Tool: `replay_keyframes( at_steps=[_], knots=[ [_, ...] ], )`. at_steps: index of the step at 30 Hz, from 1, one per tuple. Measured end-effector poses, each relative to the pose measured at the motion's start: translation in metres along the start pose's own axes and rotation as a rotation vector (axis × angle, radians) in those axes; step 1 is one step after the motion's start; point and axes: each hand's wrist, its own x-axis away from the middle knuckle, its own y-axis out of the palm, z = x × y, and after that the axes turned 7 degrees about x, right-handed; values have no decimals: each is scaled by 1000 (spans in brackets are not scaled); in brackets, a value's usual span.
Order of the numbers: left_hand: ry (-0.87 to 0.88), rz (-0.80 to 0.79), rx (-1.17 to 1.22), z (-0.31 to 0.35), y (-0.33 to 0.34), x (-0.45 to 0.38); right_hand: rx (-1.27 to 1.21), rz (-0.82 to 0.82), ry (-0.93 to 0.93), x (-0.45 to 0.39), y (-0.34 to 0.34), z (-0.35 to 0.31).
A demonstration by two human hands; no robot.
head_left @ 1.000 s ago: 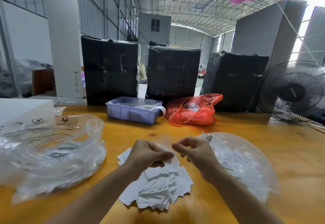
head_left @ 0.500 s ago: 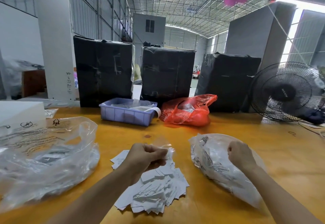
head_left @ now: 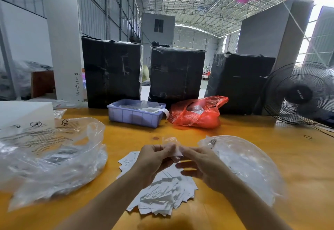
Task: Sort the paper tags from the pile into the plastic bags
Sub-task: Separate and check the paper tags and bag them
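A pile of white paper tags (head_left: 162,191) lies on the yellow table (head_left: 235,130) right in front of me. Above the pile, my left hand (head_left: 155,159) and my right hand (head_left: 200,166) meet and both pinch a small clear plastic bag (head_left: 173,148), which sticks up between the fingertips. A large clear bag (head_left: 247,166) holding tags lies just right of my right hand. Another large crumpled clear bag (head_left: 54,157) with printed text sits at the left.
A blue plastic bin (head_left: 135,114) and a red plastic bag (head_left: 197,114) stand behind the pile. Three black-wrapped boxes (head_left: 112,70) line the table's far edge. A black fan (head_left: 303,94) stands at the right, a white box (head_left: 23,112) at the far left.
My right hand has left the large clear bag at the right and come back to the middle, where it joins my left hand on the small clear bag.
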Motion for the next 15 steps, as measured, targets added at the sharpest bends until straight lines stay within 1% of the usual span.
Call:
replay_keyframes(
  at_steps=[1,5,7,11,13,15],
  knots=[
    [9,-5,5,0,-1,1,-73,-13,13,-2,4,3],
    [15,-8,11,-1,-4,2,-395,26,115,-10,16,11],
    [14,-13,8,-1,-4,3,-497,80,112,-15,18,14],
    [-8,65,60,-3,-7,2,-461,341,-35,-20,8,17],
    [-36,97,107,-3,-9,1,-451,399,-78,-17,2,18],
    [-52,114,151,-4,-12,0,-466,417,-98,-13,0,20]
  ],
)
